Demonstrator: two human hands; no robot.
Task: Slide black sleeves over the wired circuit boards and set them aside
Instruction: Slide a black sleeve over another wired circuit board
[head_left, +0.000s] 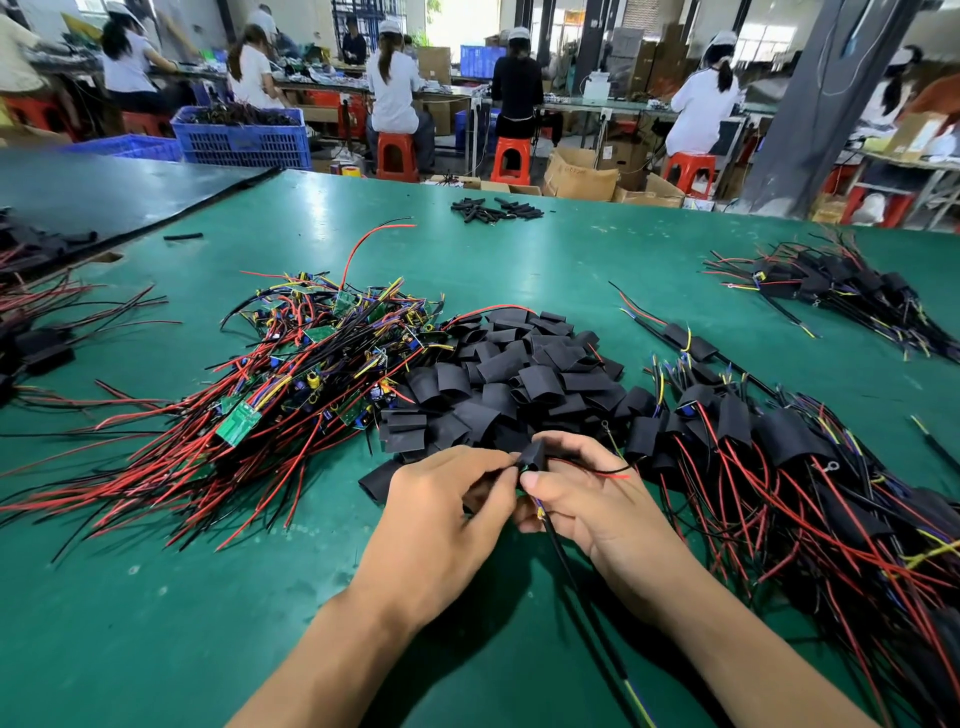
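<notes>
Green matting covers the bench (571, 249), and beyond its far edge people sit working at other tables. Toward the left edge lies a tangled heap of bare wired circuit boards (311, 364), their red and black leads fanning out toward the near edge. Touching it on the right is the heap of loose black sleeves (519, 374).

In front of that heap, toward the near edge, both hands work on one piece. The left hand (441, 499) has its fingers curled and pinches at the sleeve's mouth. The right hand (587, 493) grips the sleeve (531, 456) between thumb and fingers. The board (524, 469) inside is almost hidden, with only a sliver of green at the mouth, so the sliding step looks nearly finished.

A thick black cable (566, 561) trails from the piece toward the near edge, and thin red leads stick out to the right. The sleeve probably needs one last tug to centre it. The piece would then go onto the sleeved heap (779, 457) at the right, where loose leads could snag the trailing cable.
</notes>
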